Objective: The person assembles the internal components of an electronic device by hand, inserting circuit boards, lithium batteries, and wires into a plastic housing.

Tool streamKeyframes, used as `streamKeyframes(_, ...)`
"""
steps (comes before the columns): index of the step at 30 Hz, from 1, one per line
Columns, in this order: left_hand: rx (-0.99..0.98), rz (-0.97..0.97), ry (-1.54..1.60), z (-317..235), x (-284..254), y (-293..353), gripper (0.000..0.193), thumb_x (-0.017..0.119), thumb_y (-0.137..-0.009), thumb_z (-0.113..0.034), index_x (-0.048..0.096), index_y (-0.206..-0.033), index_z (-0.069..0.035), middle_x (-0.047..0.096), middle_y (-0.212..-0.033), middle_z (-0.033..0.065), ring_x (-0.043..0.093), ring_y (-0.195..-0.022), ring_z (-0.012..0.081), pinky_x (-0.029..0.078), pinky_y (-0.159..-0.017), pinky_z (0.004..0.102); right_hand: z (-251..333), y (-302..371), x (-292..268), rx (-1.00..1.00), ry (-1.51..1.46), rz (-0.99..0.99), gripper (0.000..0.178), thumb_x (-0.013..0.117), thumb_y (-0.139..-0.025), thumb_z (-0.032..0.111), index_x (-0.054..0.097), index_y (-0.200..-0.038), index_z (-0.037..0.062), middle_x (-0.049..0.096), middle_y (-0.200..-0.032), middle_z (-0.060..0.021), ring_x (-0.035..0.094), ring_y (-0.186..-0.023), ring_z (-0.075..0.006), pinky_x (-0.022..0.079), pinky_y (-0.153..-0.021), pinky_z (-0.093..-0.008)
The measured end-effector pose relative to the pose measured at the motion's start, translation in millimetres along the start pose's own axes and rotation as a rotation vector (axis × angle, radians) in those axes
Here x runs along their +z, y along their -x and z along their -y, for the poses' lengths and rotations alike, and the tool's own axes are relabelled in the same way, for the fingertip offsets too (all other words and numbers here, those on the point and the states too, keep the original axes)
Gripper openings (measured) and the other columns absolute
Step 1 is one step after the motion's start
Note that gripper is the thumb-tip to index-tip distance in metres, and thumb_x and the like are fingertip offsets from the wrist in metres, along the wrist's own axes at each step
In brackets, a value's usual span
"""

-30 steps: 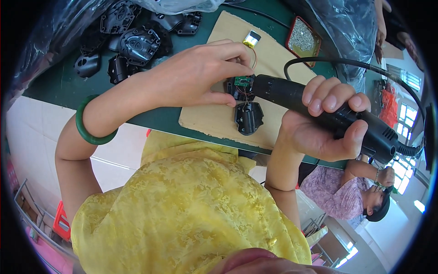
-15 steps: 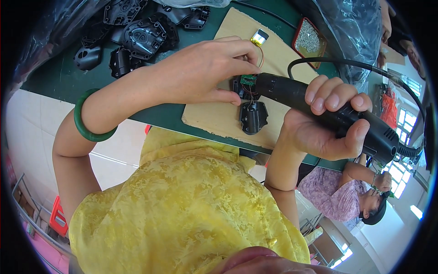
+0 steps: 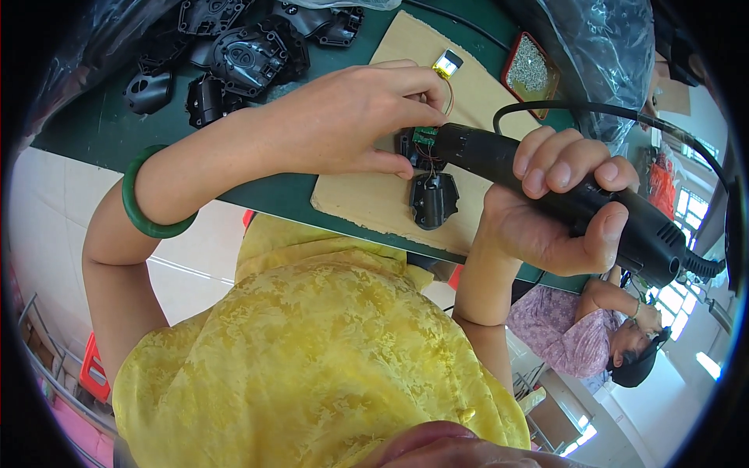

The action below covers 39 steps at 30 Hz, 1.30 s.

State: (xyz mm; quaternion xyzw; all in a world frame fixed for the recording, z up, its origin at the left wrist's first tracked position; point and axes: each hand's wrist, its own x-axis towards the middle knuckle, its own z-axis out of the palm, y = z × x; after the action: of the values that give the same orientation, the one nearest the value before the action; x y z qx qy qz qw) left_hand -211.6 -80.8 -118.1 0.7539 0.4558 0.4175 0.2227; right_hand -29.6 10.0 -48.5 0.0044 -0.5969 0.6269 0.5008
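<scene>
Seen from above, a person's right hand was wrapped firmly around a black corded power tool, its narrow end aimed leftward at a green circuit board. The board sat in a black housing on a cardboard sheet, with thin wires running to a second black shell just below. The left hand reached over from the left, thumb and forefinger parted beside the housing; whether its fingertips gripped anything could not be made out. A red-edged tray of small metal pieces lay beyond.
</scene>
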Motion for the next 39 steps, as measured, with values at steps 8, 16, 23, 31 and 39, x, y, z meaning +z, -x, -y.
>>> streamKeyframes(8, -0.005, -0.009, -0.018, 2.5, 0.0, 0.4, 0.055, 0.086, -0.065, -0.011, 0.064, -0.114, -0.001, 0.059, -0.116, 0.0075, 0.060, -0.107, 0.0276, 0.051, -0.092, 0.0374, -5.2, -6.9, 5.1, 0.015, 0.040, 0.020, 0.031, 0.048, -0.094, 0.033, 0.056, -0.104, 0.0046, 0.056, -0.073, -0.0077, 0.047, -0.052, -0.0140, 0.041, -0.053, -0.0303)
streamKeyframes(16, -0.022, -0.009, -0.029, 1.5, -0.1, -0.3, 0.055, 0.086, -0.065, -0.011, 0.063, -0.115, -0.002, 0.058, -0.118, 0.0066, 0.060, -0.109, 0.0285, 0.051, -0.092, 0.0378, -4.6, -11.0, 6.4, 0.049, 0.044, 0.022, 0.029, 0.049, -0.093, 0.031, 0.055, -0.103, 0.0039, 0.055, -0.071, -0.0079, 0.046, -0.051, -0.0139, 0.041, -0.051, -0.0296)
streamKeyframes(23, -0.013, -0.001, -0.014, 4.4, -0.2, 2.0, 0.053, 0.085, -0.065, -0.011, 0.063, -0.113, -0.002, 0.058, -0.118, 0.0070, 0.059, -0.110, 0.0292, 0.051, -0.092, 0.0390, -6.0, -9.6, 13.1, 0.054, 0.074, 0.020, 0.027, 0.048, -0.093, 0.030, 0.054, -0.100, 0.0043, 0.054, -0.069, -0.0080, 0.045, -0.050, -0.0137, 0.041, -0.052, -0.0300)
streamKeyframes(31, 0.036, -0.002, -0.044, 9.8, -2.6, -5.8, 0.053, 0.086, -0.065, -0.012, 0.062, -0.111, -0.002, 0.060, -0.117, 0.0087, 0.060, -0.111, 0.0300, 0.050, -0.093, 0.0389, -6.6, -7.2, 11.7, 0.057, 0.047, -0.090, 0.020, 0.056, -0.092, 0.018, 0.047, -0.104, 0.0057, 0.053, -0.067, -0.0118, 0.050, -0.050, -0.0205, 0.047, -0.050, -0.0343)
streamKeyframes(39, -0.182, 0.048, 0.151, -0.4, -8.9, -5.2, 0.082, 0.094, -0.063, -0.024, 0.049, -0.128, -0.004, 0.063, -0.110, 0.0052, 0.057, -0.090, 0.0197, 0.049, -0.078, 0.0307, -13.1, -3.0, 21.5, 0.075, -0.007, -0.397, 0.019, 0.064, -0.089, 0.009, 0.050, -0.100, 0.0032, 0.055, -0.066, -0.0093, 0.053, -0.052, -0.0174, 0.048, -0.051, -0.0309)
